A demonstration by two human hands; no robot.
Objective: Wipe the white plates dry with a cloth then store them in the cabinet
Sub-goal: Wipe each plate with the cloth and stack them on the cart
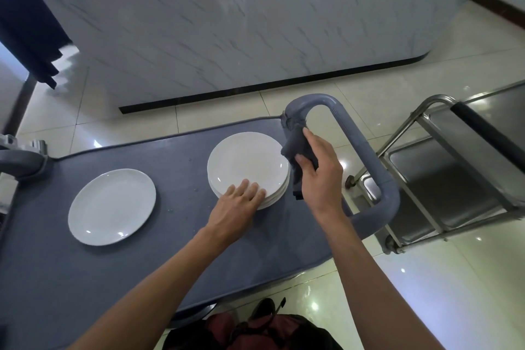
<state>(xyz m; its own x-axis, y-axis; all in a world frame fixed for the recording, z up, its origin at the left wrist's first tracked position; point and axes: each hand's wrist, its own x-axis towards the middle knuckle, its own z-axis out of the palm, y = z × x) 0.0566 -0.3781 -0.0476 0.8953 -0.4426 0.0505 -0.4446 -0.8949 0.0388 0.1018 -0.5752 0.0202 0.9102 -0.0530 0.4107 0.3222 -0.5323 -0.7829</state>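
A stack of white plates (246,163) stands on the grey cart top (176,236), toward its right end. My left hand (241,197) lies on the stack's near rim with straight fingers resting on the top plate. Just right of the stack, my right hand (319,173) grips a dark grey cloth (297,148), bunched and hanging down past the plates' edge. A single white plate (112,206) lies flat on the cart to the left, apart from the stack.
The cart's grey loop handle (366,150) curves around behind my right hand. A steel trolley (443,182) stands close on the right. A marble-faced counter (241,23) rises beyond the cart across tiled floor. A few water drops dot the cart top.
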